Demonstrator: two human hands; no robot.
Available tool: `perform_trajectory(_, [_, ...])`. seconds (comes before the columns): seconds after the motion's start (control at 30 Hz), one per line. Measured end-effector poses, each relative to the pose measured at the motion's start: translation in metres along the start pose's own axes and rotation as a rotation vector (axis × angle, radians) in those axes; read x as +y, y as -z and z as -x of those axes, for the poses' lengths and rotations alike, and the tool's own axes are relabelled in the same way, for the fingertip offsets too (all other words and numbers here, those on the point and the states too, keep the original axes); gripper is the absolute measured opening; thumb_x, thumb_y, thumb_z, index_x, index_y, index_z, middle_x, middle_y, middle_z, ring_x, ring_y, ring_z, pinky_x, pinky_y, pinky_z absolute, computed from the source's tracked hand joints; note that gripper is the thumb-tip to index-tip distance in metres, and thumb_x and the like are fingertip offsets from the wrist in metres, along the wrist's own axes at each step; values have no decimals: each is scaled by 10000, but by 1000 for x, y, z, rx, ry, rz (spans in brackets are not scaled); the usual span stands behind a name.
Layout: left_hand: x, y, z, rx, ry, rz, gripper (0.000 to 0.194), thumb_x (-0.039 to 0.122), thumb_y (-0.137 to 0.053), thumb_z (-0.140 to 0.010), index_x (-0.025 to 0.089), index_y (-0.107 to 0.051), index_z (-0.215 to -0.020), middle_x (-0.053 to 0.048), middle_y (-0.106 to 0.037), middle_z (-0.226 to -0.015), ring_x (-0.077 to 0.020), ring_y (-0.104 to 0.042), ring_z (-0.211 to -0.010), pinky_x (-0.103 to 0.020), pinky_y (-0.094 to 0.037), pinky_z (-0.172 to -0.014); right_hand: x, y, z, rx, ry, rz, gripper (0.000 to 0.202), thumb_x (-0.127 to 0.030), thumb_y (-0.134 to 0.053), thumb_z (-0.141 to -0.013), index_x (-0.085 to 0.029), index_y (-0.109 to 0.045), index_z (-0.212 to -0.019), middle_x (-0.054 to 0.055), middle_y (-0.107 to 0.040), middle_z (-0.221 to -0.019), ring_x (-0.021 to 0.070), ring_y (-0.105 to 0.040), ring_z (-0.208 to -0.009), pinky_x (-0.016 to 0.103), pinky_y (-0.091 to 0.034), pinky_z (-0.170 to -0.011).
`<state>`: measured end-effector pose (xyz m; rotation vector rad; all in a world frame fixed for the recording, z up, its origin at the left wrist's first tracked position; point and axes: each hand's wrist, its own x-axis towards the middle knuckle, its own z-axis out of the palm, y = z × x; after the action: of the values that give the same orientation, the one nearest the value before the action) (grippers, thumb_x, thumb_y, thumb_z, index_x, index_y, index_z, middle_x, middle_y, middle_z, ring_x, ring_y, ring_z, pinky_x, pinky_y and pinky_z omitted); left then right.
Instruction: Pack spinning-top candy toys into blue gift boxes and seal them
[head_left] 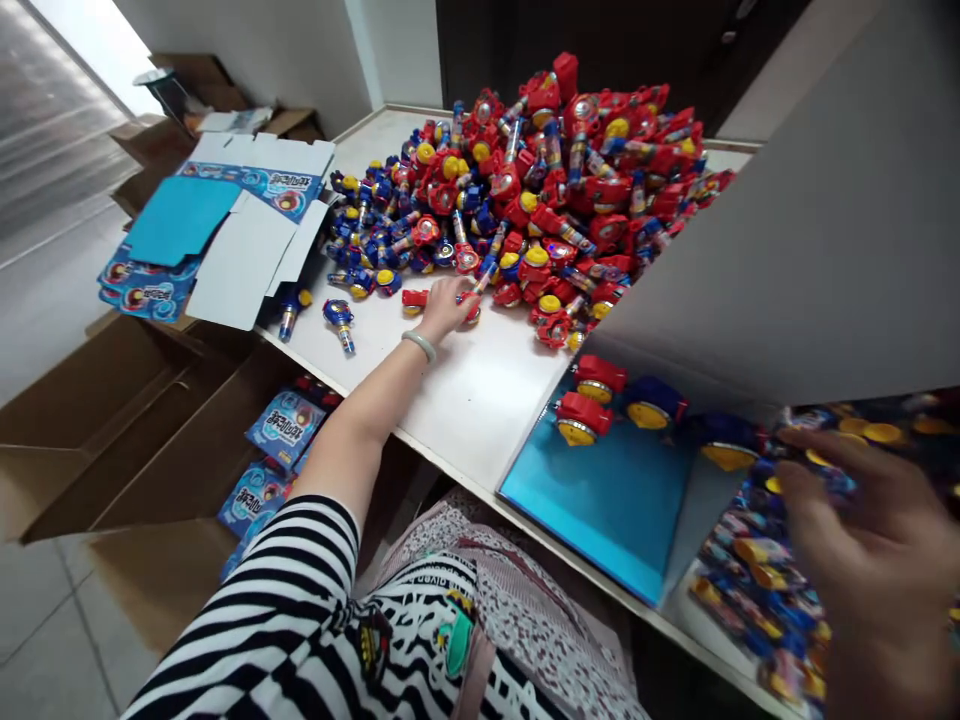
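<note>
My left hand (446,308), with a bangle at the wrist, reaches to the front of a big pile of red and blue toys (517,185). Its fingers are closed on a red toy (471,308) on the white table. Another red toy (415,300) lies just left of it. My right hand (862,510) is at the right edge, blurred, thumb and fingers apart, beside a blue toy (726,440). Whether it touches that toy is unclear. Two red toys (583,418) and another blue toy (654,402) stand in a row on a shiny blue box (607,500).
Flattened printed cartons (247,240) overhang the table's left end. Open cardboard boxes (180,450) stand on the floor, one with blue packages (285,428). A grey panel (810,230) rises at the right, above small colourful toys (757,560). Two blue toys (340,322) lie near the table's front edge (450,470).
</note>
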<state>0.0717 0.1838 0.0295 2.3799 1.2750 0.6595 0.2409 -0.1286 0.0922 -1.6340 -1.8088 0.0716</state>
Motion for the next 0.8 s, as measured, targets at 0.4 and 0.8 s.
perform_trajectory(0.4, [-42, 25, 102, -285, -149, 306, 473, 362, -692, -799, 183, -633, -1233, -83, -608, -1075, -222, -608, -974, -363, -502, -918, -71, -61, 16, -249, 121, -344, 427, -196, -564, -950, -239, -526, -1372, 114, -665, -1278, 220, -633, -1199, 393, -564, -1004])
perform_trajectory(0.8, [-4, 79, 141, -427, -248, 613, 410, 516, -515, -953, 209, -621, -1202, -70, -703, -921, -201, -664, -810, -354, -566, -752, -59, -92, 56, 220, -37, -516, 703, -226, -628, -885, -416, -259, -1451, 79, -605, -1261, 270, -677, -1100, 474, -585, -910])
